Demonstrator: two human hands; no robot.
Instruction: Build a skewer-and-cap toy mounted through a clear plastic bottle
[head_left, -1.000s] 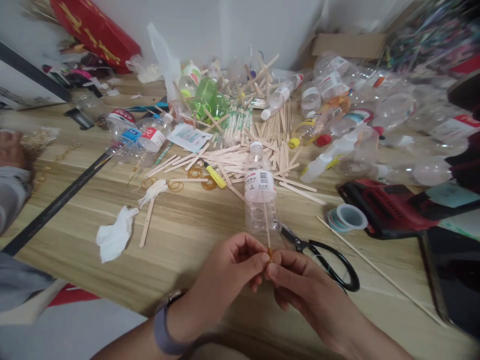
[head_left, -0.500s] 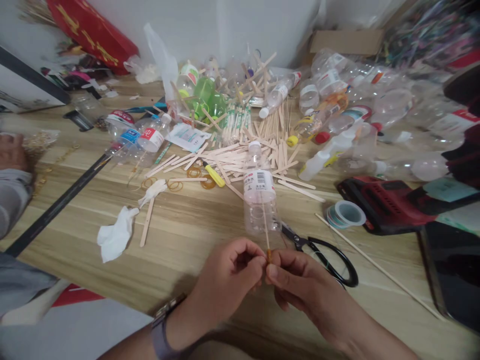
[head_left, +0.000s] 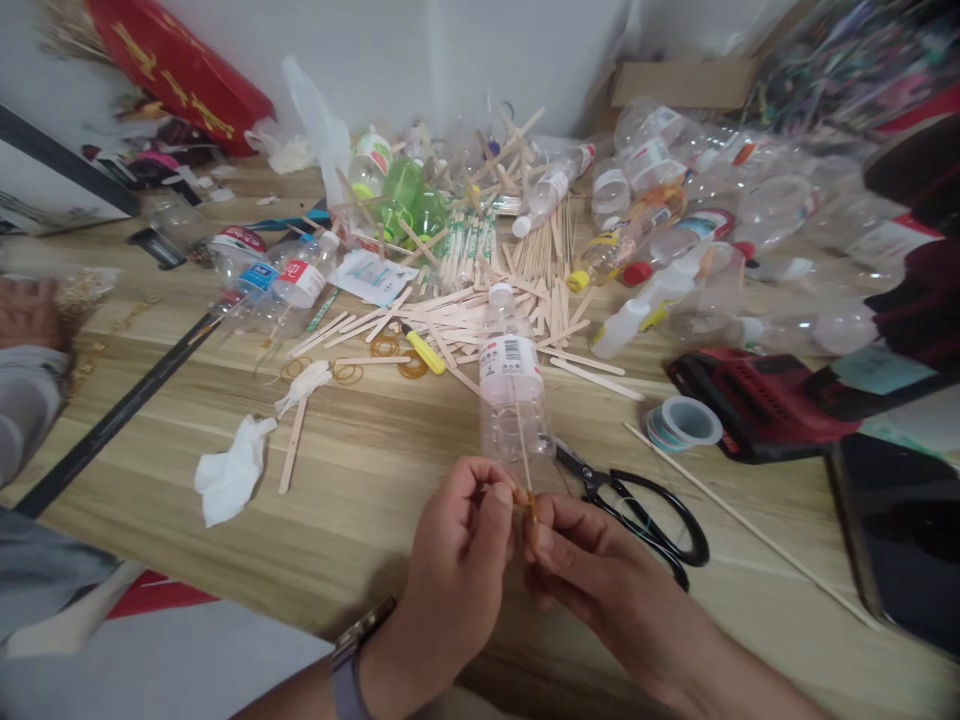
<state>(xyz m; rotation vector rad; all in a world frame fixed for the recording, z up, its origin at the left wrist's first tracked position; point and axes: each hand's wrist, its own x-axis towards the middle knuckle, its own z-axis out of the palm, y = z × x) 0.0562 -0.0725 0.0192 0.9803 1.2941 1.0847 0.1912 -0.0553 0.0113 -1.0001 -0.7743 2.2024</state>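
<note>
Between finger and thumb, my right hand (head_left: 611, 580) holds the lower end of a thin wooden stick (head_left: 522, 430). An amber rubber band (head_left: 532, 503) is wound around that end. My left hand (head_left: 457, 580) is closed in a pinch on a stretch of the band, just left of the stick. The stick's upper part overlaps a clear plastic bottle (head_left: 510, 365) with a white label; I cannot tell whether it touches it. Black-handled scissors (head_left: 637, 505) lie right of my right hand, with several loose rubber bands (head_left: 386, 345) farther back.
Flat wooden sticks (head_left: 465, 315) are heaped behind the bottle, near a yellow-handled tool (head_left: 424, 350). Plastic bottles (head_left: 660, 210) crowd the back right. A red-and-black power tool (head_left: 757, 405), a tape roll (head_left: 682, 424) and a long stick (head_left: 750, 525) lie right. Another person's hand (head_left: 30, 312) is far left.
My left hand has drawn slightly away from the stick, and a stretch of rubber band now shows between it and the stick. My right hand stays at the stick's end. The view has shifted slightly.
</note>
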